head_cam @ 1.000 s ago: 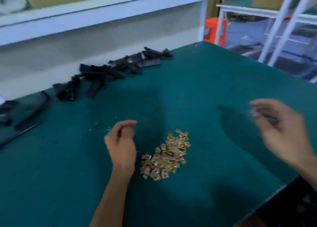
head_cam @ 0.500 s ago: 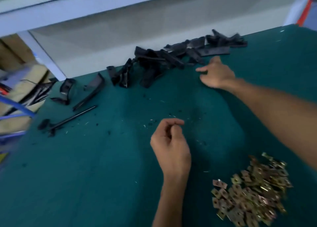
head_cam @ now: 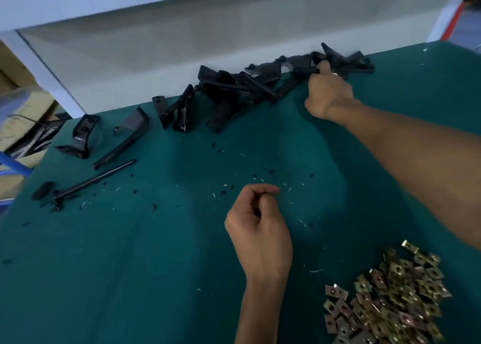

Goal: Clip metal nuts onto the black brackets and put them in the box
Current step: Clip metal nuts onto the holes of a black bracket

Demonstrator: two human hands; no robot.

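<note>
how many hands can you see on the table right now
2. The right hand reaches to the far edge and grips a black bracket in the pile. The left hand is over the middle of the green mat, fingers curled.

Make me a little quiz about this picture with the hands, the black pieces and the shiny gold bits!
1. True or false: the pile of metal nuts lies nearer the person than the heap of black brackets.
2. Which hand reaches into the brackets? A) left hand B) right hand
3. Fill in: the table cover is dark ____.

Key: 1 true; 2 B; 3 green.
</note>
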